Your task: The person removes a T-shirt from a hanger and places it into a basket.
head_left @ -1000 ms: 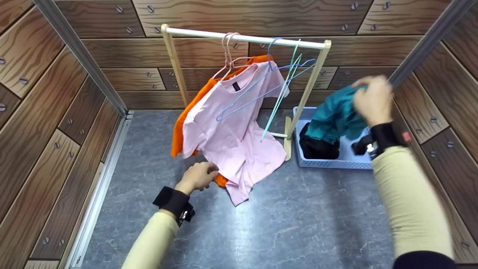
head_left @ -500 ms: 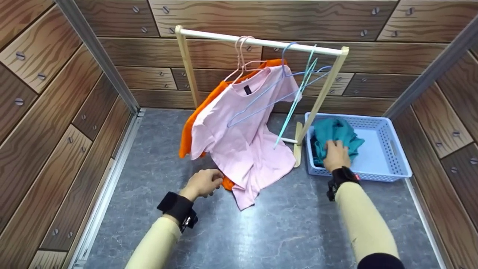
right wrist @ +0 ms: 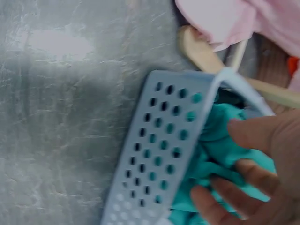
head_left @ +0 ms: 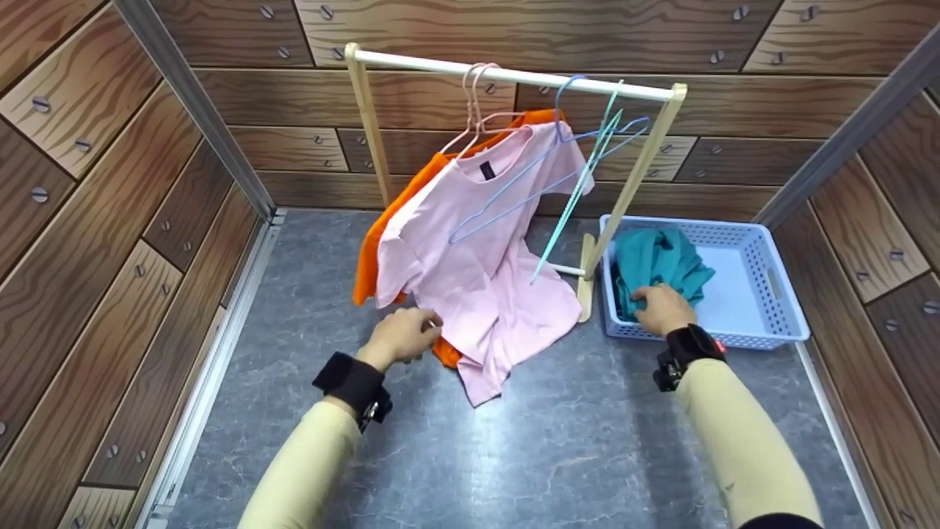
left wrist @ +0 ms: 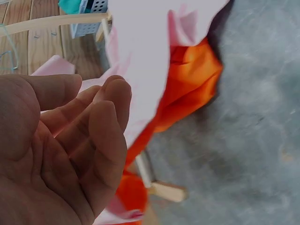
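A teal garment (head_left: 661,257) lies bunched in the left part of a light blue plastic basket (head_left: 749,294). My right hand (head_left: 664,310) is at its near side; the right wrist view shows thumb and fingers apart over the teal cloth (right wrist: 220,124), with no pinch visible. Left of it, a pink T-shirt (head_left: 477,235) hangs on a clothes rack (head_left: 514,73) in front of an orange garment (head_left: 382,235). My left hand (head_left: 402,334) hovers beside the pink shirt's lower part, loosely curled and holding nothing, as the left wrist view of the hand (left wrist: 70,150) confirms.
Right of the pink shirt, a blue hanger (head_left: 507,195) and mint green hangers (head_left: 576,198) hang bare from the rail. Pink and orange cloth trails onto the grey floor (head_left: 558,441). Wood-patterned walls (head_left: 147,279) enclose the space on three sides.
My right hand has lowered the teal garment, first held up over the basket, into its left part. Since then the hand has loosened and shifted slightly. My left hand has barely moved.
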Tool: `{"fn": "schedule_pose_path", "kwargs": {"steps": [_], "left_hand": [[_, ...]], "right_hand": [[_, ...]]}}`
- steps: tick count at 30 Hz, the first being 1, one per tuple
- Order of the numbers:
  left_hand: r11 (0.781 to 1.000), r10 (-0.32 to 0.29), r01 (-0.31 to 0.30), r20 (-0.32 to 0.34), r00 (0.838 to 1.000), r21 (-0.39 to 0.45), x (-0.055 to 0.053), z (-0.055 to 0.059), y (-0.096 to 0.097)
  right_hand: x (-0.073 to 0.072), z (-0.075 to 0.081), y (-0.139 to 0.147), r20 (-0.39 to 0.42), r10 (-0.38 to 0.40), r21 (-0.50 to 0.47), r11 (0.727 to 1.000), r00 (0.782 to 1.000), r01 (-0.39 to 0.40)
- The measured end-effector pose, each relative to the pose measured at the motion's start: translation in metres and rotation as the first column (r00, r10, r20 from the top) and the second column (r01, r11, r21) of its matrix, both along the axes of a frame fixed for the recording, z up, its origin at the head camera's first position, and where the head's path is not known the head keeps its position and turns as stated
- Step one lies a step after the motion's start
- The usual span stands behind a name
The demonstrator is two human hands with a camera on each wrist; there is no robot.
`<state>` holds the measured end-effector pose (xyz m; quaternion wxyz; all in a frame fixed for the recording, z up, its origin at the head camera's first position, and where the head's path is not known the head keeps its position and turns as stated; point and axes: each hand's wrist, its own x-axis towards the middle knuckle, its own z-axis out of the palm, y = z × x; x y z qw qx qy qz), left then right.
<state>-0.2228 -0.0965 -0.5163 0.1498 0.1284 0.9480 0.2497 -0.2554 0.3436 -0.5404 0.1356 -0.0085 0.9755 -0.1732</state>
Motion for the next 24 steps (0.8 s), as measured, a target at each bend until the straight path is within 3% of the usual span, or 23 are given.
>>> {"fn": "schedule_pose_path", "kwargs": {"steps": [3, 7, 11, 14, 18, 24], "left_hand": [[1.000, -0.011, 0.008, -0.087, 0.996, -0.025, -0.013, 0.022, -0.001], [0.999, 0.025, -0.033, -0.194, 0.981, -0.041, -0.033, 0.063, -0.005], [0.992, 0.086, -0.108, -0.293, 0.952, -0.059, -0.049, 0.105, -0.008], [0.988, 0.129, -0.150, -0.326, 0.937, -0.043, -0.060, 0.128, -0.007], [0.978, 0.168, -0.199, -0.338, 0.926, -0.060, -0.074, 0.143, -0.002], [0.956, 0.201, -0.260, -0.338, 0.919, -0.138, -0.086, 0.139, 0.015]], "right_hand": [[0.003, 0.016, -0.005, 0.036, 0.011, 0.017, 1.000, 0.999, -0.012], [0.010, 0.032, -0.016, 0.047, 0.024, 0.018, 1.000, 0.999, -0.025], [0.017, 0.036, -0.031, 0.000, 0.082, 0.011, 0.997, 0.997, -0.082], [0.023, 0.033, -0.044, -0.029, 0.126, 0.029, 0.992, 0.992, -0.125], [0.031, 0.025, -0.060, -0.018, 0.181, 0.042, 0.983, 0.983, -0.180], [0.047, 0.010, -0.081, 0.026, 0.246, -0.007, 0.969, 0.969, -0.246]]}}
